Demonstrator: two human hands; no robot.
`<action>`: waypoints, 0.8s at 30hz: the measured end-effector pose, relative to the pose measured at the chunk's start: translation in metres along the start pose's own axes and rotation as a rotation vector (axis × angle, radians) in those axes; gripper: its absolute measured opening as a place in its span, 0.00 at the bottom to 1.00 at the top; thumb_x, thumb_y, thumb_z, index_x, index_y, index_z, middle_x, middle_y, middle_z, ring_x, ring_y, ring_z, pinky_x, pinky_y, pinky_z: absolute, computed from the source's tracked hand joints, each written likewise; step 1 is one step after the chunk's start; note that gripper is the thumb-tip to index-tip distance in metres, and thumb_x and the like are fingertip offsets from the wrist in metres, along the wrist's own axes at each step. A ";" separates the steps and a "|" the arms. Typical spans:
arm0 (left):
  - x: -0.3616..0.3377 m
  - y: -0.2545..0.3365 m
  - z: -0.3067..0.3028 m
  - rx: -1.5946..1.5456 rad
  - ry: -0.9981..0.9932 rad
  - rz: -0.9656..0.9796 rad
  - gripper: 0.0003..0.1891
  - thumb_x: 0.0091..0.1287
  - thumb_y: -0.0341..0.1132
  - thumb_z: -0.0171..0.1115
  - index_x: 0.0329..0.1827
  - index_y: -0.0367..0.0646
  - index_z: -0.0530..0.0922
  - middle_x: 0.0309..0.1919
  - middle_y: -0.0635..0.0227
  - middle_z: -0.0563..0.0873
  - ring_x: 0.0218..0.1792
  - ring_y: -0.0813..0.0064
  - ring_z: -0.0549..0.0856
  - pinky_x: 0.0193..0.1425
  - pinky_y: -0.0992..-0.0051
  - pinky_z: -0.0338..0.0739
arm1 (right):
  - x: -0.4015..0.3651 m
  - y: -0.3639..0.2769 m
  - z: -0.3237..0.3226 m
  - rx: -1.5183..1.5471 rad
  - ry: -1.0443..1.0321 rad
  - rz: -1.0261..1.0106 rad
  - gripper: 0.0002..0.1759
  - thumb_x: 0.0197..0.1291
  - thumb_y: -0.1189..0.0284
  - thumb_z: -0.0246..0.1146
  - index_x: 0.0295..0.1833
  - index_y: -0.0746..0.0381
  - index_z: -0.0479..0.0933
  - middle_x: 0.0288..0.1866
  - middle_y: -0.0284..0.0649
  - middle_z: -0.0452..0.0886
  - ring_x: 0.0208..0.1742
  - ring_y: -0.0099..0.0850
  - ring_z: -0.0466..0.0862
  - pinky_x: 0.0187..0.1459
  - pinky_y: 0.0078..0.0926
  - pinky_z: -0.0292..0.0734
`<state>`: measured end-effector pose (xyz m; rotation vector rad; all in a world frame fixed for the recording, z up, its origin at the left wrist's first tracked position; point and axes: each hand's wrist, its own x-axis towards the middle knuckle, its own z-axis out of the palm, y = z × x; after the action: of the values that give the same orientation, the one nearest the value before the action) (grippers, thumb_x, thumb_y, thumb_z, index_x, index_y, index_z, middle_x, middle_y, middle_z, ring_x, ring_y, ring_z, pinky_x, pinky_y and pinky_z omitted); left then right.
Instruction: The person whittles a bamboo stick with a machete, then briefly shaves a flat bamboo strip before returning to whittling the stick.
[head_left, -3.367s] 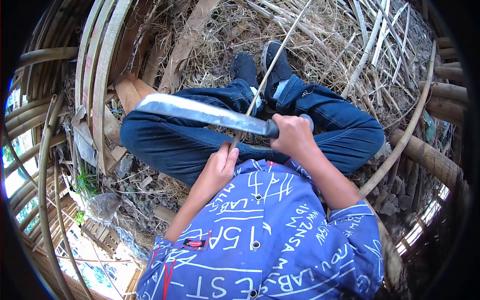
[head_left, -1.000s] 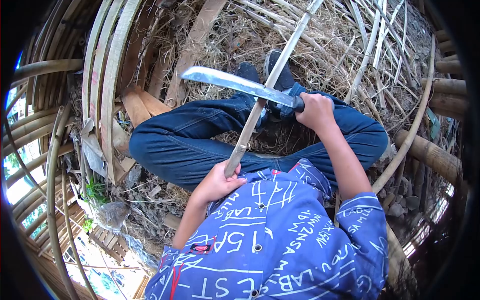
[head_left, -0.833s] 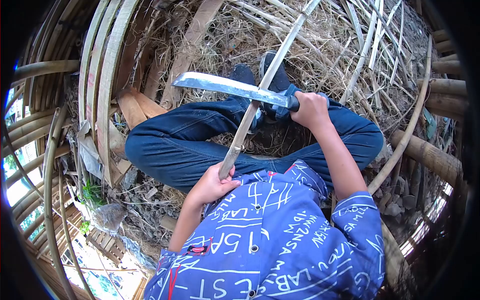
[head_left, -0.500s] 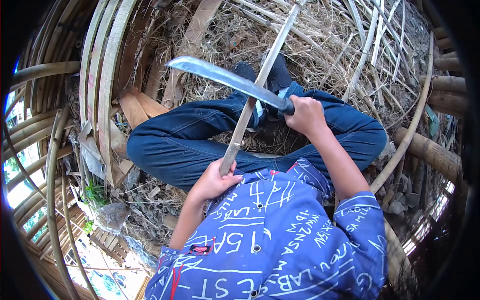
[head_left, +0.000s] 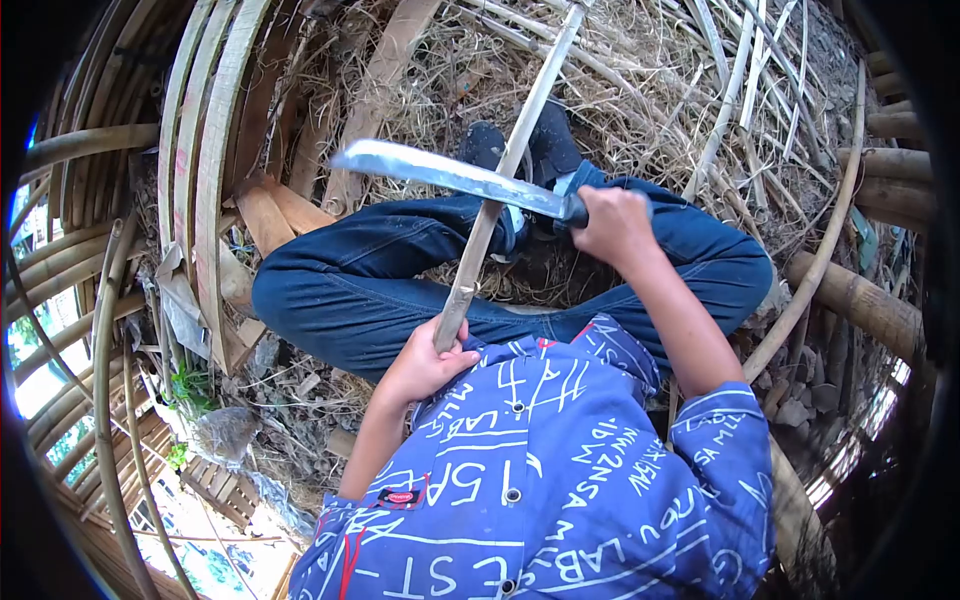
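Observation:
My left hand (head_left: 428, 364) is wrapped round the near end of a long bamboo strip (head_left: 478, 245), which slants up and away past my shoes. In my right hand (head_left: 613, 226) is the dark handle of a machete (head_left: 450, 177). Its broad metal blade points left and lies across the strip, at about the height of my feet. The strip runs over the gap between my bent legs. Whether the edge bites into the strip I cannot tell.
Curved wooden slats (head_left: 212, 170) stand at the left, with wood pieces (head_left: 268, 218) beside my knee. Shavings (head_left: 640, 110) and thin strips cover the ground ahead. A thick bamboo pole (head_left: 858, 303) lies at the right, and a pole frame (head_left: 106, 350) rises at the left.
The machete blade has tilted slightly, its tip a little lower and its handle end about level. The strip's far end has shifted slightly left. Both hands keep their holds.

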<state>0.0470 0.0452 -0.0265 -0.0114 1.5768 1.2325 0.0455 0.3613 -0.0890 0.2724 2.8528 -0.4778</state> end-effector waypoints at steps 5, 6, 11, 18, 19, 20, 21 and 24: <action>0.003 0.002 -0.001 -0.128 -0.011 -0.063 0.15 0.59 0.25 0.71 0.40 0.43 0.71 0.21 0.85 0.68 0.23 0.93 0.65 0.27 0.87 0.61 | 0.026 0.040 0.007 -0.050 0.080 0.073 0.14 0.45 0.60 0.70 0.33 0.58 0.81 0.29 0.48 0.84 0.34 0.47 0.87 0.39 0.44 0.81; 0.004 0.004 -0.002 -0.169 -0.018 -0.099 0.15 0.59 0.25 0.71 0.40 0.43 0.70 0.21 0.85 0.68 0.23 0.93 0.65 0.27 0.87 0.61 | 0.023 0.032 0.004 -0.051 0.077 0.077 0.14 0.45 0.60 0.70 0.33 0.58 0.81 0.29 0.48 0.84 0.34 0.47 0.86 0.39 0.44 0.82; 0.001 -0.007 -0.003 -0.103 -0.016 -0.039 0.15 0.59 0.26 0.71 0.40 0.43 0.70 0.22 0.84 0.67 0.23 0.93 0.64 0.28 0.87 0.60 | 0.017 0.018 -0.005 0.001 0.026 -0.003 0.14 0.45 0.60 0.69 0.33 0.59 0.81 0.30 0.49 0.85 0.34 0.48 0.86 0.39 0.44 0.82; 0.001 0.001 -0.005 -0.172 -0.025 -0.096 0.15 0.60 0.25 0.70 0.38 0.44 0.69 0.22 0.84 0.66 0.24 0.93 0.63 0.28 0.87 0.60 | 0.027 0.025 -0.003 0.030 0.023 0.086 0.14 0.47 0.61 0.68 0.34 0.60 0.81 0.30 0.50 0.85 0.36 0.50 0.86 0.42 0.47 0.80; 0.001 -0.005 -0.007 -0.173 -0.047 -0.086 0.15 0.60 0.24 0.69 0.38 0.44 0.68 0.22 0.84 0.66 0.24 0.93 0.63 0.28 0.87 0.60 | 0.022 0.024 -0.004 0.066 0.023 0.058 0.14 0.47 0.61 0.67 0.34 0.59 0.81 0.29 0.49 0.85 0.35 0.49 0.86 0.42 0.46 0.81; 0.000 -0.005 -0.006 -0.172 -0.051 -0.090 0.15 0.60 0.24 0.69 0.38 0.44 0.68 0.22 0.84 0.66 0.24 0.93 0.63 0.28 0.87 0.60 | 0.021 0.026 -0.007 0.066 0.020 0.063 0.14 0.47 0.61 0.67 0.34 0.59 0.81 0.29 0.49 0.85 0.35 0.49 0.86 0.42 0.46 0.81; -0.001 -0.006 -0.006 -0.128 -0.060 -0.056 0.15 0.60 0.25 0.70 0.38 0.44 0.68 0.22 0.84 0.66 0.24 0.93 0.63 0.28 0.87 0.60 | 0.022 0.030 -0.010 0.001 -0.004 0.037 0.13 0.47 0.61 0.67 0.35 0.58 0.81 0.30 0.49 0.85 0.36 0.49 0.86 0.43 0.47 0.81; 0.000 0.004 -0.004 -0.086 -0.067 -0.049 0.15 0.60 0.25 0.70 0.38 0.44 0.68 0.22 0.84 0.66 0.24 0.93 0.63 0.28 0.87 0.59 | 0.039 0.055 -0.010 -0.091 -0.003 0.179 0.14 0.46 0.62 0.69 0.37 0.58 0.82 0.35 0.48 0.86 0.39 0.45 0.87 0.44 0.44 0.81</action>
<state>0.0423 0.0440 -0.0241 -0.0633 1.4570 1.2489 0.0185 0.4209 -0.1063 0.5036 2.8037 -0.3113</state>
